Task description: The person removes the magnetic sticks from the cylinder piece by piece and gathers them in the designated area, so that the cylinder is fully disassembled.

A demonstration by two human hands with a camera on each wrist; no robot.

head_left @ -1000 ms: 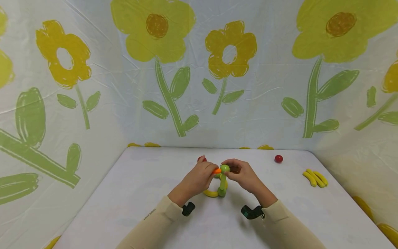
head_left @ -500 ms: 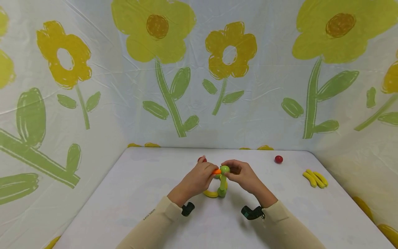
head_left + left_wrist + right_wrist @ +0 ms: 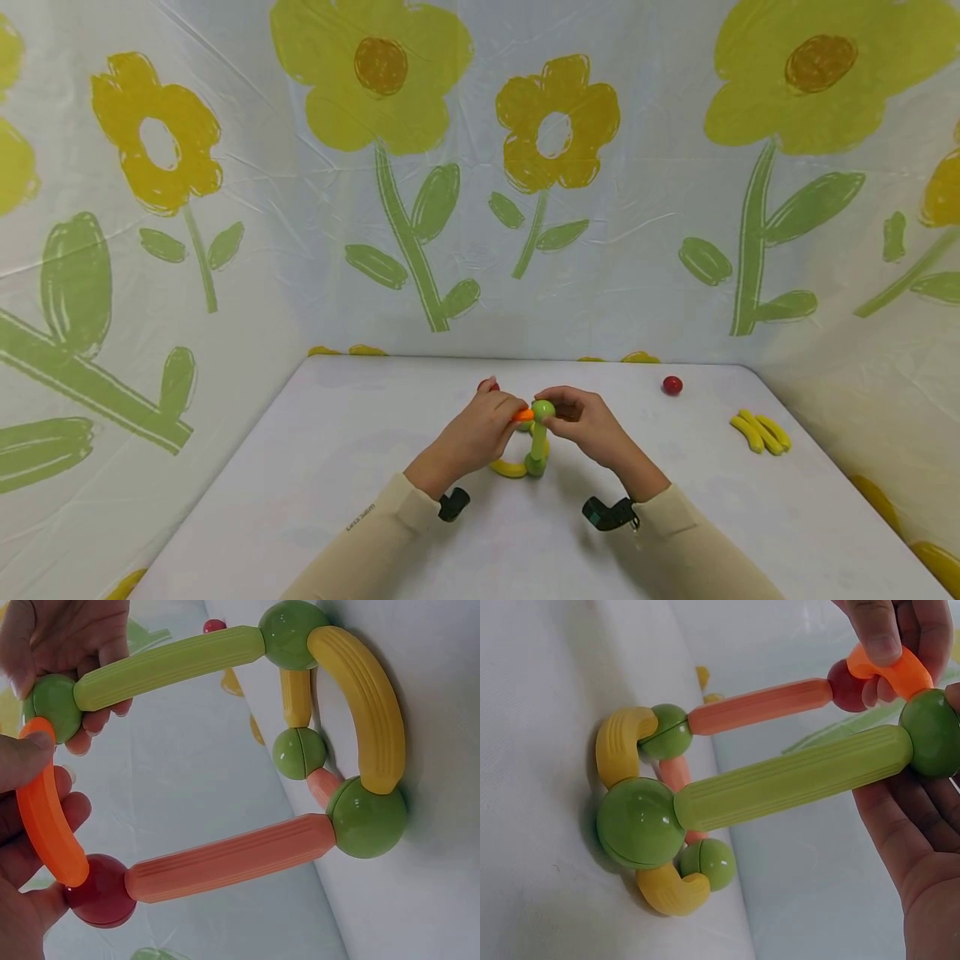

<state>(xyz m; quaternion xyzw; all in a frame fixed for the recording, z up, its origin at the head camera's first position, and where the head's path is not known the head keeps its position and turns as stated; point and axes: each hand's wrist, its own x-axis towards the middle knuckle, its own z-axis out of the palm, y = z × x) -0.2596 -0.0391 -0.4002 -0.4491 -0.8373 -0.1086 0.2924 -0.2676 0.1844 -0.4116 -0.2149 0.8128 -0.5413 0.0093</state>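
My left hand (image 3: pixel 476 432) pinches an orange curved rod (image 3: pixel 49 814) between thumb and fingers. One rod end meets a red ball (image 3: pixel 103 892), the other a green ball (image 3: pixel 930 733). That green ball is held by the fingers of my right hand (image 3: pixel 588 422). Below it, a straight light-green rod (image 3: pixel 795 777) runs down to a lower green ball (image 3: pixel 640 823). A salmon rod (image 3: pixel 232 857) stands under the red ball. At table level, yellow curved rods (image 3: pixel 367 705) and a shorter-looking salmon rod (image 3: pixel 675 774) link several green balls into a base.
On the white table (image 3: pixel 315 517), a loose red ball (image 3: pixel 672 385) lies at the back right. Several yellow curved rods (image 3: pixel 761 430) lie together near the right edge. Flower-printed cloth walls (image 3: pixel 622 275) rise behind the table and at both sides.
Both hands keep their hold on the toy structure and stay almost still. The head view has tilted very slightly, so everything sits a few pixels lower.
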